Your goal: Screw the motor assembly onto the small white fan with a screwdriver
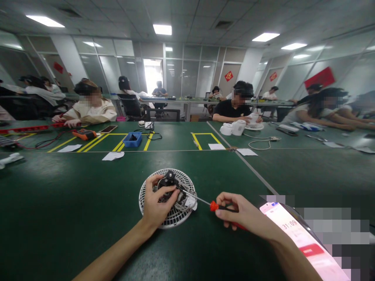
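Note:
A round white fan grille [172, 223] lies flat on the green table in front of me, with a black fan motor [170, 178] and a bundle of grey-white cord [186, 203] on it. My left hand [158, 201] is closed around the motor, thumb and fingertips near the screwdriver's tip. In my right hand [238, 210] is a screwdriver [215, 206] with a red and black handle. Its metal shaft points left and its tip reaches the motor's side. The exact contact spot is too small to make out.
A lit phone [304, 238] lies at the right. Farther back are a blue bin [132, 139] with black parts, an orange meter [84, 134], paper slips [113, 156] and white housings [233, 128]. Co-workers sit across the table; one person [234, 105] handles white parts.

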`<state>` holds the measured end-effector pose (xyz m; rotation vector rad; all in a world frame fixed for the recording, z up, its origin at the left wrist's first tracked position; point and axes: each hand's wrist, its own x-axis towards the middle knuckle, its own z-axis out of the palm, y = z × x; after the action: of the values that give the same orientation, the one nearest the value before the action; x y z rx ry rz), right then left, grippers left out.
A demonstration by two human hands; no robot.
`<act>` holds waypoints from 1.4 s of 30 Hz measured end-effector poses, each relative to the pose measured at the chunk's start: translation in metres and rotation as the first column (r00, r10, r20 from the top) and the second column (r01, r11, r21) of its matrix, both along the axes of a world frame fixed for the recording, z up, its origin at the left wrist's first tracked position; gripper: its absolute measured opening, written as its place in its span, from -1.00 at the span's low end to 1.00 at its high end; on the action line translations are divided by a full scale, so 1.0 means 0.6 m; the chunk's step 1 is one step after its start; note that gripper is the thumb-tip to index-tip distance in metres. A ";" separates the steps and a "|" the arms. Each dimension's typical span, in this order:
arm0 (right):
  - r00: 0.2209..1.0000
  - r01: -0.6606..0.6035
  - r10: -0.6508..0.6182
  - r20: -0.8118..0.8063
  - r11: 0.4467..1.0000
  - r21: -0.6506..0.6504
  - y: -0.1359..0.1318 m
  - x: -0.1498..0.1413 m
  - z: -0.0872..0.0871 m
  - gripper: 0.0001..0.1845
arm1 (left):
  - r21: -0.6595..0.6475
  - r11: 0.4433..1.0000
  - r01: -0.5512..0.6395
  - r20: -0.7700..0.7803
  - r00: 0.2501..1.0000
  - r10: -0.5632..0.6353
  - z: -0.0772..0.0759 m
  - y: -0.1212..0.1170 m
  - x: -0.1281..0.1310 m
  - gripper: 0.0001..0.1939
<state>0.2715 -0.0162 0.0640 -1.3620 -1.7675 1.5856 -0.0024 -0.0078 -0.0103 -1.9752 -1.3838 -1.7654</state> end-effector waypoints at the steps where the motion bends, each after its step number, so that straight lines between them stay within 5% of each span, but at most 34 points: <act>1: 1.000 -0.004 0.004 -0.004 1.000 -0.004 0.002 0.000 -0.002 -0.50 | -0.001 1.000 0.000 -0.001 1.000 0.000 0.000 0.000 0.000 -0.94; 11: 1.000 -0.010 0.011 -0.020 1.000 0.028 -0.001 0.000 0.002 -0.49 | -0.014 1.000 0.013 0.003 1.000 -0.013 -0.003 0.000 0.000 -0.92; 19: 1.000 0.000 -0.002 -0.022 0.996 -0.086 0.006 0.001 -0.012 -0.42 | -0.050 0.999 -0.002 -0.003 1.000 0.002 -0.005 -0.002 -0.001 -0.90; 25: 0.999 -0.036 0.035 -0.019 0.999 -0.009 -0.001 0.002 -0.010 -0.48 | -0.037 0.999 -0.011 -0.028 1.000 0.010 -0.006 -0.002 0.001 -0.88; 28: 0.998 -0.004 0.003 -0.067 1.000 -0.008 -0.003 0.005 -0.003 -0.37 | -0.027 1.000 -0.011 -0.034 0.999 0.010 -0.004 -0.002 0.002 -0.88; 42: 0.982 -0.041 0.028 -0.188 0.997 -0.067 0.000 0.006 -0.011 -0.59 | -0.039 0.999 -0.001 -0.030 1.000 -0.001 -0.008 -0.003 -0.001 -0.85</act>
<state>0.2751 -0.0163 0.0573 -1.1752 -1.6455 1.7486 -0.0027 -0.0094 -0.0148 -2.0133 -1.4197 -1.7136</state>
